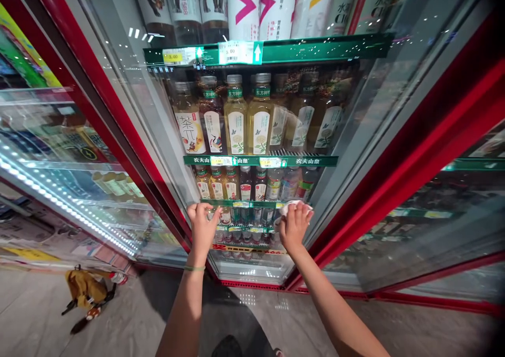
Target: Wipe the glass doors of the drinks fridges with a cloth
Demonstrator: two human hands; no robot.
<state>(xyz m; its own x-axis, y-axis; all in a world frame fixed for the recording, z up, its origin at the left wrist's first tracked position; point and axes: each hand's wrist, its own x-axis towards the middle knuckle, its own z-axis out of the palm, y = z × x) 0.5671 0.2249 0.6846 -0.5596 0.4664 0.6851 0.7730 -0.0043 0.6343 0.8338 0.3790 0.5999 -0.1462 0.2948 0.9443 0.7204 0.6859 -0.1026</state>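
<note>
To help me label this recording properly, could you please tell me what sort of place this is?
Most likely a shop: rows of bottled drinks stand inside a glass-fronted cabinet, and price tags are fixed along its green shelf edges.

Glass door (249, 269) blocks the bottles (261, 125); free room lies between left grip (203, 225) and right grip (294, 225).

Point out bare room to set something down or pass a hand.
Set-down: the grey floor between the yellow bag and the left forearm, though partly shadowed. Hand passage: in front of the glass door, between the left hand and right hand. Crowded: the shelves behind the glass, where bottles stand side by side.
</note>
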